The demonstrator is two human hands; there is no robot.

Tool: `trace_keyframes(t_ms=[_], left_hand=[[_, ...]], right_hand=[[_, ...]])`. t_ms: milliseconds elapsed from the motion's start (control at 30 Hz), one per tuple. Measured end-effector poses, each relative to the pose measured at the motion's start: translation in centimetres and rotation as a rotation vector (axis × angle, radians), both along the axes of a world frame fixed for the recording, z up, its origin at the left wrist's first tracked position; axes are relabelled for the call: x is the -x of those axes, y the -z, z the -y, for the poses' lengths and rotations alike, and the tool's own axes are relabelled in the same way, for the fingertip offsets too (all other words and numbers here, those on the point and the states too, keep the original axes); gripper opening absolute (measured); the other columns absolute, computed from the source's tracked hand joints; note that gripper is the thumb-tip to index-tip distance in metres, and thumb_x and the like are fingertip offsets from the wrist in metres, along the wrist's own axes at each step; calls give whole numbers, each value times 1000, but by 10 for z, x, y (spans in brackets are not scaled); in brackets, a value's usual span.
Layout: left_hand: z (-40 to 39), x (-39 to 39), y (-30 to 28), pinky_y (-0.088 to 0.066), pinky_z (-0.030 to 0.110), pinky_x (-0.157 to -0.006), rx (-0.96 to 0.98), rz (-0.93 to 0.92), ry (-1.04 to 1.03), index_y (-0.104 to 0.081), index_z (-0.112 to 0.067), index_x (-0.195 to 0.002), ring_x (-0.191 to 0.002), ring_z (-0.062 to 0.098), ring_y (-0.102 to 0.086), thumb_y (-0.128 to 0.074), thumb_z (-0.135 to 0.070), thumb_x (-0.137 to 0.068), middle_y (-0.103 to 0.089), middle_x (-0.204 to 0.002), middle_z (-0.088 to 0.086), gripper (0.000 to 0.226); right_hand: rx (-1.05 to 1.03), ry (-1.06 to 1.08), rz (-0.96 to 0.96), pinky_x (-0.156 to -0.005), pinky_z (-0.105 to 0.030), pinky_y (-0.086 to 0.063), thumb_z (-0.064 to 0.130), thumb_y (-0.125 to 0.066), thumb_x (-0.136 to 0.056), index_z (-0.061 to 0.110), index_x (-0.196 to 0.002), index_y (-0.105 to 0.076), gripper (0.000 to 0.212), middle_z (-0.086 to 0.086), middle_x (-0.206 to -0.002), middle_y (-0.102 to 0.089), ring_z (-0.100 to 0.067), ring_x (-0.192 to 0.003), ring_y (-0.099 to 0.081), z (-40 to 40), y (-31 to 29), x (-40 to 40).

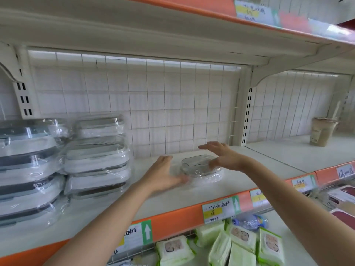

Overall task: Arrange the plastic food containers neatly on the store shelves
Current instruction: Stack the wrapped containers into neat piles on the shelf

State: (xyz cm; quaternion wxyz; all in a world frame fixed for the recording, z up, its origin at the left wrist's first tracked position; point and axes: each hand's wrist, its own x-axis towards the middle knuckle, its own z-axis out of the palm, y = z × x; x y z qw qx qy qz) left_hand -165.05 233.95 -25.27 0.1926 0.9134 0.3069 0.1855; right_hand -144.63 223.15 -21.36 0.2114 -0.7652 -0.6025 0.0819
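Wipe packs [238,244] below; container stacks [94,156] left of hands.

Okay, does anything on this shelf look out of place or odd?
Yes: a drink cup with a straw stands alone in the right-hand bay, unlike any of the stock. Also, one wrapped container lies alone mid-shelf between the open hands, apart from the stacked containers at the left.

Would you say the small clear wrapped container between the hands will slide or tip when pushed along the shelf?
The small container sits low and flat, so it will probably slide rather than tip. Its glossy plastic wrap on the smooth shelf suggests it may be slippery. It looks empty, so likely light.
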Motion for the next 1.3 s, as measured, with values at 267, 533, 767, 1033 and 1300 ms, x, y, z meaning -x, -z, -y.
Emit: trace_keyframes(t_ms=[267,533,767,1033,1300], left_hand=[[20,-24,-14,-23,43,-115,39,-37,83,-13,-20,-151,-142,18,-21,-69,-73,-61,-18,-156,-1,119],[24,3,-55,-37,41,-101,-250,-4,92,-44,-19,-133,-120,18,-42,-77,-59,-64,-47,-128,-3,86],[10,81,-121,-35,32,-98,-363,182,111,-51,-29,-124,-118,11,-40,-77,-54,-67,-47,-128,-8,67],[-28,165,-137,-35,21,-90,-286,5,-89,-47,-23,-134,-114,10,-47,-71,-46,-80,-49,-136,-4,64],[-28,176,-135,-37,37,-101,-498,-206,-202,-37,-33,-143,-124,19,-39,-53,-66,-82,-42,-136,0,72]], right_hand=[[-91,-21,-615,-98,-34,-39,18,-51,-72,28,-143,-31,74,-5,-137,-34,-21,-118,-46,7,16,6],[-210,119,-360,-70,-29,-53,-15,-37,-81,4,-109,-61,41,-11,-97,-59,-21,-85,-57,1,5,28],[-293,85,22,-66,-29,-44,10,-49,-89,13,-89,-61,13,-2,-80,-62,-22,-79,-57,-25,-30,71],[-364,-33,-27,-78,-23,-48,12,-40,-97,19,-122,-59,33,-3,-118,-61,-20,-99,-59,-51,-61,122],[-452,-159,97,-87,-19,-35,14,-41,-99,14,-127,-57,32,-7,-126,-56,-19,-108,-55,-69,-81,170]])
